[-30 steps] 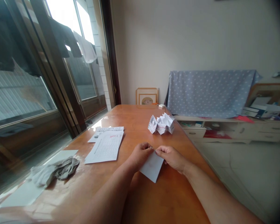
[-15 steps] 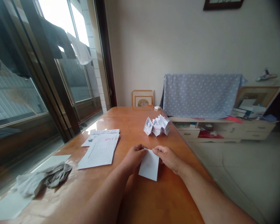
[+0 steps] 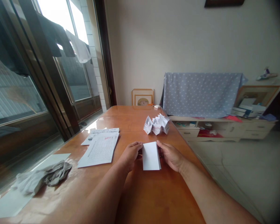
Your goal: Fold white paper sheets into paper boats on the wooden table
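A folded white paper (image 3: 151,156) lies on the orange-brown wooden table (image 3: 140,193) between my hands. My left hand (image 3: 130,154) pinches its upper left edge with fingertips and thumb. On the other side, my right hand (image 3: 170,154) grips the upper right edge. The paper is a squared-up rectangle, roughly upright in view. Beyond it, near the table's right side, sit several folded paper shapes (image 3: 156,125) in a small cluster.
Printed sheets (image 3: 100,147) lie to the left, with a crumpled grey cloth (image 3: 43,176) and a blank sheet (image 3: 9,202) nearer the window. A small white object (image 3: 157,106) sits at the far table end. A cloth-covered cabinet (image 3: 200,96) stands at right.
The folded paper has turned from a slanted, hanging position to a squared rectangle flat between my hands. Both hands shifted slightly apart to its side edges.
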Motion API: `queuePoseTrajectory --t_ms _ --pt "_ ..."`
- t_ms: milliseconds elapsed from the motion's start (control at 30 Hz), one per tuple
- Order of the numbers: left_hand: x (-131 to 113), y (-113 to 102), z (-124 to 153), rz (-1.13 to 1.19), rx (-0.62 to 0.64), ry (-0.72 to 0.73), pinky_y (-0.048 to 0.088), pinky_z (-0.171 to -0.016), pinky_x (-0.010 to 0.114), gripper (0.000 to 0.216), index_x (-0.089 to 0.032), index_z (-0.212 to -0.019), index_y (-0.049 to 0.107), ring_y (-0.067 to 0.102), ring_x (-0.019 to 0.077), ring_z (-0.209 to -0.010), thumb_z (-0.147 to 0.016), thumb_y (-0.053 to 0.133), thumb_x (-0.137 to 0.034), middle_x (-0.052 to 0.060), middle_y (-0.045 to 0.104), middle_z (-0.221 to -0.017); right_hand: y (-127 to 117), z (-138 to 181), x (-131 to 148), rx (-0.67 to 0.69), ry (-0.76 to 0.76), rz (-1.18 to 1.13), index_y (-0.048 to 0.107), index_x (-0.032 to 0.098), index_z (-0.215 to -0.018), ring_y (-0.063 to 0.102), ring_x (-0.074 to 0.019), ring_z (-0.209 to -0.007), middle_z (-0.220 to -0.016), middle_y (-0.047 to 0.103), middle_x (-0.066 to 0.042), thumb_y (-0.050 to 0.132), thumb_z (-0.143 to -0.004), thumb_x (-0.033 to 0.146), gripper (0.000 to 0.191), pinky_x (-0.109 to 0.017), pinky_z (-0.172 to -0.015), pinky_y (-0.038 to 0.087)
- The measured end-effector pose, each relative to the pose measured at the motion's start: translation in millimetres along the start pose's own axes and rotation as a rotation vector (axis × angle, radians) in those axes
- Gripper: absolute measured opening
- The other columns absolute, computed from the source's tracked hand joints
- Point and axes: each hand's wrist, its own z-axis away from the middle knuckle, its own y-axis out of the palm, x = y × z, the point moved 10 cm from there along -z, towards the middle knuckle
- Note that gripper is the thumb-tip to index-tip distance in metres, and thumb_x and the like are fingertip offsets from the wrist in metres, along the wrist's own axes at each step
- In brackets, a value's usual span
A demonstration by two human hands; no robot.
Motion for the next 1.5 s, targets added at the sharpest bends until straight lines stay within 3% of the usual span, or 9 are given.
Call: queuePoseTrajectory --t_ms 167,300,500,667,800,900,1100,1333,1500 --pt "1.9 0.9 -0.5 0.027 0.009 -0.012 0.041 -0.055 0.021 0.020 -0.017 -0.085 0.062 0.054 0.0109 -0.062 -0.078 0.069 -0.034 0.001 0.058 -0.074 5.4 1.4 3.6 0.021 -0.043 -0.006 0.070 0.020 -0.093 0.062 -0.0191 -0.070 -0.082 0.071 -0.005 0.066 -0.085 0.056 0.037 -0.032 -0.064 0.046" --pt "3.3 4.5 -0.4 0.058 0.036 -0.016 0.043 -0.056 0.023 0.017 -0.017 -0.082 0.061 0.054 0.0112 -0.060 -0.078 0.069 -0.031 0.000 0.057 -0.072 -2.2 0.6 5.1 -0.040 -0.082 0.098 0.069 0.019 -0.090 0.059 -0.0160 -0.067 -0.081 0.070 -0.003 0.067 -0.084 0.045 0.027 -0.028 -0.060 0.042" --pt "-12.0 13.1 12.2 -0.136 0.044 0.046 0.046 -0.067 0.026 0.036 -0.017 -0.106 0.065 0.060 0.0169 -0.078 -0.083 0.068 -0.044 0.006 0.067 -0.091 -8.4 -1.2 2.7 -0.089 -0.090 0.208 0.068 0.017 -0.088 0.054 -0.0130 -0.059 -0.070 0.065 0.000 0.066 -0.082 0.040 0.023 -0.026 -0.056 0.039" --pt "-34.4 40.4 31.5 -0.258 0.230 0.179 0.045 -0.085 0.028 0.047 -0.017 -0.111 0.066 0.060 0.0201 -0.097 -0.084 0.066 -0.056 0.006 0.067 -0.106 -5.1 -2.1 1.8 -0.082 -0.104 0.254 0.069 0.016 -0.089 0.059 -0.0161 -0.068 -0.078 0.070 -0.003 0.066 -0.081 0.041 0.026 -0.028 -0.063 0.045" --pt "-34.7 48.6 37.6 -0.339 0.295 0.180 0.044 -0.075 0.028 0.050 -0.015 -0.097 0.064 0.057 0.0175 -0.081 -0.082 0.065 -0.063 0.004 0.063 -0.088 -4.6 -1.9 2.1 -0.078 -0.108 0.287 0.068 0.016 -0.091 0.059 -0.0164 -0.069 -0.079 0.069 -0.003 0.065 -0.082 0.041 0.027 -0.028 -0.065 0.045" --pt "-35.6 41.9 35.3 -0.389 0.253 0.188 0.042 -0.069 0.027 0.053 -0.016 -0.088 0.062 0.053 0.0161 -0.074 -0.082 0.061 -0.068 0.001 0.058 -0.079 -8.8 -0.6 4.3 -0.116 -0.114 0.365 0.067 0.016 -0.088 0.056 -0.0149 -0.066 -0.074 0.066 0.000 0.063 -0.082 0.039 0.024 -0.027 -0.062 0.044" --pt "-36.6 7.4 22.4 -0.586 0.080 0.144 0.044 -0.071 0.030 0.059 -0.016 -0.081 0.066 0.058 0.0233 -0.084 -0.084 0.047 -0.072 0.007 0.065 -0.087 -16.8 -0.3 9.0 -0.190 -0.146 0.562 0.067 0.018 -0.086 0.057 -0.0158 -0.068 -0.074 0.065 0.000 0.058 -0.083 0.036 0.021 -0.025 -0.059 0.043" --pt "-24.8 -10.7 13.3 -0.809 0.169 0.055 0.044 -0.065 0.027 0.026 -0.020 -0.088 0.069 0.061 0.0204 -0.079 -0.080 0.057 -0.041 0.003 0.068 -0.083 -18.6 -6.8 2.7 -0.185 -0.200 0.764 0.068 0.019 -0.087 0.061 -0.0171 -0.070 -0.078 0.069 -0.001 0.055 -0.084 0.033 0.019 -0.025 -0.057 0.043" --pt "-28.4 -23.0 5.0 -1.155 0.058 0.135 0.046 -0.070 0.029 0.021 -0.022 -0.091 0.071 0.063 0.0232 -0.088 -0.072 0.061 -0.026 0.006 0.069 -0.095 -18.0 -8.9 -0.5 -0.176 -0.221 0.842 0.068 0.020 -0.088 0.064 -0.0171 -0.073 -0.082 0.072 -0.002 0.054 -0.087 0.033 0.019 -0.024 -0.058 0.042"
